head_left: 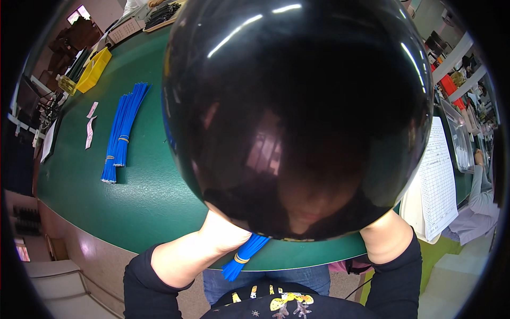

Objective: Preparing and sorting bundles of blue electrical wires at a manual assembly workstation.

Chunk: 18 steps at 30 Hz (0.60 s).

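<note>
1 blk dome (297, 117) over 2 mostly hidden hands (228, 231), grip unclear, w/ 3 blue wire bndls (252, 250)

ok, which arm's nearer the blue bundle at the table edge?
Left. The left forearm is just left of the bundle; the right forearm is well right of it. The black globe hides all fingers.

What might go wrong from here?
The large black dome hides the fingers in this view, so a slip might go unnoticed. The near blue bundle appears to reach past the green table and could catch on clothing. If a band slipped, the far blue bundles might spill loose strands.
</note>
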Tool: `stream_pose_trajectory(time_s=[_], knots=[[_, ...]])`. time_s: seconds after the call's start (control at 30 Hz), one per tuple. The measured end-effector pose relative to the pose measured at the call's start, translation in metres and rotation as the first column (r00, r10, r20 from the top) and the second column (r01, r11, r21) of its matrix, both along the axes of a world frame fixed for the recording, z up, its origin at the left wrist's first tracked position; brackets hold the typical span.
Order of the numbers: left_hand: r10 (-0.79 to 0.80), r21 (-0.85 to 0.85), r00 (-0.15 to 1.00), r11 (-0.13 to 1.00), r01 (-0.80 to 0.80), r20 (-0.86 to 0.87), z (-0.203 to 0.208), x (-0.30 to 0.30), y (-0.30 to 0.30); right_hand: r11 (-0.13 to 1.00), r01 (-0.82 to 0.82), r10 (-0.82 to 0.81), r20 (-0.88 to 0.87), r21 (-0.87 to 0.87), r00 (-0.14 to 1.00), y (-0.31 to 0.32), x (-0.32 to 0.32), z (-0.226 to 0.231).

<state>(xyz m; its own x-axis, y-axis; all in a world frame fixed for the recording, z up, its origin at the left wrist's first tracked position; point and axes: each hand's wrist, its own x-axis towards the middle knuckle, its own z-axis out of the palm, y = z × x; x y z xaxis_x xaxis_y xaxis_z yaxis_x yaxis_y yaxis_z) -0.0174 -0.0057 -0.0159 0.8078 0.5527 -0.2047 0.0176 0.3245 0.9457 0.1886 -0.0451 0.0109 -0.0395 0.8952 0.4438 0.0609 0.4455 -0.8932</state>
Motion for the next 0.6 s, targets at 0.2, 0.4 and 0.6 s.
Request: stream_pose_trajectory(time_s=[0.2, 0.4, 0.6], knots=[[0.262, 0.058, 0.951, 0.96, -0.275, 0.167, 0.001, 0.016, 0.0, 0.997, -0.025, 0.026, 0.006, -0.073, 1.0, 0.002, 0.012, -0.005], [0.226, -0.054, 0.973, 0.973, -0.224, 0.039, 0.0, 0.019, 0.001, 0.731, 0.098, -0.362, 0.261, 0.676, 0.895, 0.009, 0.019, -0.034], [0.257, -0.123, 0.965, 0.96, -0.25, 0.046, -0.004, 0.006, -0.001, 0.991, -0.137, 0.137, -0.062, 0.003, 0.989, -0.002, 0.006, 0.006]])
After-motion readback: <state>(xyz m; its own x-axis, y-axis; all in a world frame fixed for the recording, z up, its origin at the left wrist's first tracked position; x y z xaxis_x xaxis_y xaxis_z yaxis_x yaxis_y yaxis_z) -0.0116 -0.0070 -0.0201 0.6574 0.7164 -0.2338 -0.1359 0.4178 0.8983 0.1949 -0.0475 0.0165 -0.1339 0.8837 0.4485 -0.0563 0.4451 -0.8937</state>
